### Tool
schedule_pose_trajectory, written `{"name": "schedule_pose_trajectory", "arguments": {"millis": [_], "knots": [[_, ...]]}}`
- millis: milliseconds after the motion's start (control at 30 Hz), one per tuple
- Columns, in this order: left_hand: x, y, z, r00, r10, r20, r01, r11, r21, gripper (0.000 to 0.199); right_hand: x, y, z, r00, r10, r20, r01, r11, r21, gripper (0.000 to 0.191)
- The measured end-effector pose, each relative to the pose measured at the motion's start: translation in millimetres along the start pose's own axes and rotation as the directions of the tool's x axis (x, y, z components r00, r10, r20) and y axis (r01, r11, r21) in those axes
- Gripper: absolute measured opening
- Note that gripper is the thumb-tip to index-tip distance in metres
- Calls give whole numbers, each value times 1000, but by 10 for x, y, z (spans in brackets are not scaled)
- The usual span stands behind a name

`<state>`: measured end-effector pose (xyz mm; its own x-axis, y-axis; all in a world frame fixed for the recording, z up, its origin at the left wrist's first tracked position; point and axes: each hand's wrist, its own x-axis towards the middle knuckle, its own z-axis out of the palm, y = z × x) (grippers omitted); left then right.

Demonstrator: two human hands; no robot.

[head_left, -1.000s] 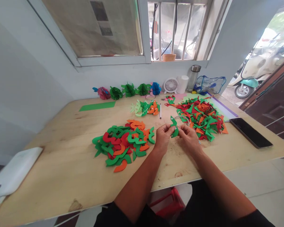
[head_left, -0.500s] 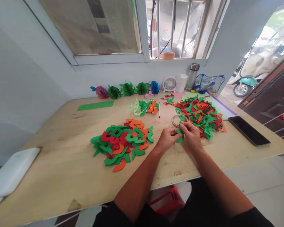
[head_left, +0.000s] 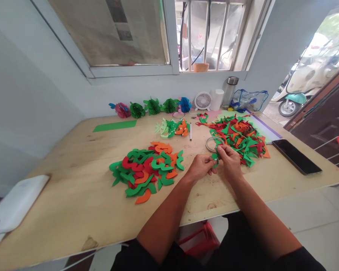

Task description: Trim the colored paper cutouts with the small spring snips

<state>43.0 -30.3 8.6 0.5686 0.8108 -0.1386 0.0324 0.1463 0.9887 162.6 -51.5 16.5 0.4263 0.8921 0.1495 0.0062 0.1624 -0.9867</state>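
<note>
A small green paper cutout (head_left: 215,156) with a tiny pale spot is held between my hands above the table. My left hand (head_left: 199,167) pinches its left side between thumb and fingers. On the other side, the thumb and fingers of my right hand (head_left: 229,161) close on its upper edge. Just beyond my fingertips lies a thin grey ring, like a narrow tape roll (head_left: 206,144). To the left is a heap of curved green, red and orange paper cutouts (head_left: 142,177). Pointed paper scraps (head_left: 240,139) are piled beyond my right hand.
Smaller cutouts with white spots (head_left: 169,128) and a white pen (head_left: 190,131) lie mid-table. Honeycomb paper figures (head_left: 152,106), a small fan (head_left: 202,101) and a glass bottle (head_left: 229,92) line the wall. A phone (head_left: 297,156) lies right; a white device (head_left: 19,203) is at left.
The green cutout has turned between my fingers, and a pale spot on it now shows. My left fingers have shifted slightly lower around it. The piles have not moved.
</note>
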Motion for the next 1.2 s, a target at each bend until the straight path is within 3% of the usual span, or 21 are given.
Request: {"name": "schedule_pose_trajectory", "arguments": {"millis": [167,367,600,767,900,1033,1200], "knots": [[16,4,-2,996,54,-68,-57,998,-37,30,-3,28,-27,991,18,131,-11,998,-58,29],[26,-19,-3,997,39,-71,-43,998,-55,31,18,16,-41,999,-51,-2,50,992,-119,31],[17,16,-55,998,20,-60,-25,996,-84,33,27,23,-42,997,-63,-47,57,992,-109,35],[-44,207,-161,981,49,-186,-86,976,-199,27,57,81,-79,989,-93,-116,82,992,-96,35],[-21,467,-442,932,59,-357,-124,979,-164,30,54,79,-81,989,-89,-121,78,993,-90,36],[109,674,-875,865,-41,-501,-22,992,-121,26,23,45,-60,991,-94,-91,84,990,-114,36],[124,605,-1200,744,-90,-662,52,996,-77,31,16,54,-63,996,-81,-44,75,989,-131,36]]}}
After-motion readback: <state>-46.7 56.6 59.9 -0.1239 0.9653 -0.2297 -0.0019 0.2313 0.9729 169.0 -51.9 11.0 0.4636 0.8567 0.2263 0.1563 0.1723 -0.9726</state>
